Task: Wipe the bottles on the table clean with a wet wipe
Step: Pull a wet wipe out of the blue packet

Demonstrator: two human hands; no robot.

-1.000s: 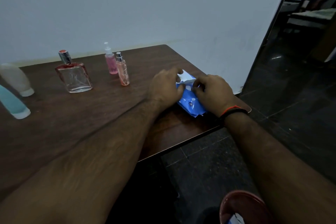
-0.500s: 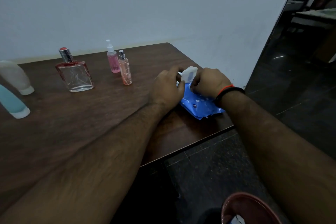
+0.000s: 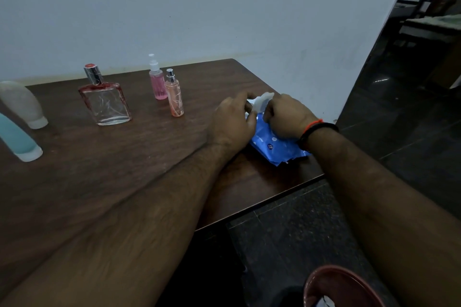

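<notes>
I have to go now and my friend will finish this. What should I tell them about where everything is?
Left hand holds down the blue wipe pack near the table's right edge. Right hand pinches the pack's raised white flap. No wipe is out yet.
Standing unwiped: square perfume bottle, pink spray bottle, peach spray bottle. White tube and teal tube sit at far left.
Left: pull a wipe, clean every bottle.

We see bare table [image 3: 139, 157] between us and the bottles, perfume bottle [image 3: 106, 101] and two spray bottles [image 3: 174, 97] standing apart, tubes [image 3: 21, 129] crowding the left edge.
</notes>
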